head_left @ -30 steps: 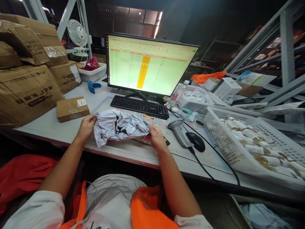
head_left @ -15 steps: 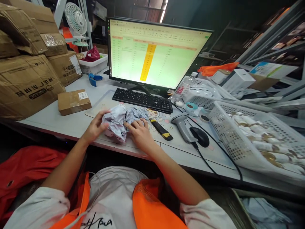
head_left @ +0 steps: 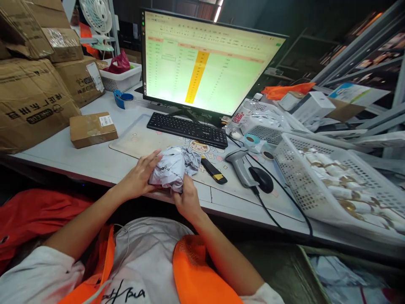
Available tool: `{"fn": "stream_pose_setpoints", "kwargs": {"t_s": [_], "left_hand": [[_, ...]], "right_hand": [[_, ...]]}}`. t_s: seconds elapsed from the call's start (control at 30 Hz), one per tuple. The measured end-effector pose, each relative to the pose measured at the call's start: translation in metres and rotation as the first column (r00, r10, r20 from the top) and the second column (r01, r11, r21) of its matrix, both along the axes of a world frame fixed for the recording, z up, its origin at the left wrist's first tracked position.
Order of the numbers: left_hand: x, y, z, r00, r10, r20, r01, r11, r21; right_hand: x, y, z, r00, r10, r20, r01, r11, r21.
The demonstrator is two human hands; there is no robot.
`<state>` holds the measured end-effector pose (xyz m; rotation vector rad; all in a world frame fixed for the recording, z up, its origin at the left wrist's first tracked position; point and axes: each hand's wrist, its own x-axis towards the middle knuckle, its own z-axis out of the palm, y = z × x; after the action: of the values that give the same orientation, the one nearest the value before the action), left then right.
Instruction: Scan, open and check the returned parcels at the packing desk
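The person at the worktop (head_left: 57, 158) holds a crumpled white bag (head_left: 172, 168) at the near edge, in front of the body. Dark print shows on the bag's near face. Whether the bag rests on the surface or is held just above it cannot be told.

Left hand (head_left: 138, 179): clamped on the left side of the bag, fingers over its upper part. Right hand (head_left: 189, 200): clamped on the near right corner, thumb uppermost. The two hands are apart, with the bag between them.

Directly right of the bag, a black and yellow cutter (head_left: 214, 171) lies on a printed mat (head_left: 133, 141). Further right are a grey scanner (head_left: 239, 166) and a black mouse (head_left: 262, 179), side by side. A white perforated basket (head_left: 294, 181) filled with small white items stands at the far right of these.

On the far side of the bag, a black keyboard (head_left: 186, 128) lies in front of a lit monitor (head_left: 211, 71) displaying a table with one orange column. To the left, a small carton (head_left: 92, 131) with a white label lies flat, near a stack of large cartons (head_left: 31, 105).
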<state>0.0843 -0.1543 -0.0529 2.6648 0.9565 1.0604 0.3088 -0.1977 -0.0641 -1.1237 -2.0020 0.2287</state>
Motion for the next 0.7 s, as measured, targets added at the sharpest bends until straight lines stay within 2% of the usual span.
{"fn": "stream_pose_setpoints", "kwargs": {"t_s": [0.1,0.2,0.3,0.37,0.4,0.47,0.57,0.63,0.7], "left_hand": [[-0.001,0.006,0.007,1.0,-0.019,-0.016,0.017,0.997,-0.081],[-0.007,0.01,0.019,1.0,-0.007,0.026,0.009,0.996,-0.085],[-0.027,0.02,0.027,0.987,0.109,0.117,-0.118,0.99,0.076],[-0.048,0.03,0.028,0.965,0.205,0.164,-0.236,0.952,0.197],[-0.058,0.035,0.026,0.962,0.236,0.141,-0.264,0.934,0.241],[-0.078,0.042,0.021,0.97,0.24,-0.028,-0.223,0.935,0.276],[-0.098,0.034,0.016,0.935,0.137,-0.326,-0.091,0.984,0.152],[-0.103,0.017,0.023,0.904,0.072,-0.422,-0.071,0.997,0.017],[-0.097,-0.004,0.039,0.909,0.04,-0.414,-0.08,0.994,-0.08]], "right_hand": [[0.012,0.01,0.014,0.998,0.034,0.056,-0.035,0.999,0.012],[0.03,0.013,0.045,0.984,0.031,0.177,-0.04,0.998,0.044],[0.045,0.003,0.078,0.969,0.065,0.239,-0.087,0.993,0.081],[0.048,-0.008,0.092,0.945,0.14,0.294,-0.167,0.984,0.069],[0.047,-0.014,0.095,0.916,0.182,0.358,-0.209,0.977,0.037],[0.041,-0.022,0.094,0.821,0.227,0.523,-0.222,0.972,-0.075],[0.034,-0.028,0.087,0.682,0.294,0.67,-0.117,0.948,-0.296],[0.036,-0.027,0.089,0.67,0.428,0.607,-0.137,0.874,-0.465],[0.043,-0.021,0.098,0.724,0.541,0.427,-0.253,0.785,-0.566]]}}
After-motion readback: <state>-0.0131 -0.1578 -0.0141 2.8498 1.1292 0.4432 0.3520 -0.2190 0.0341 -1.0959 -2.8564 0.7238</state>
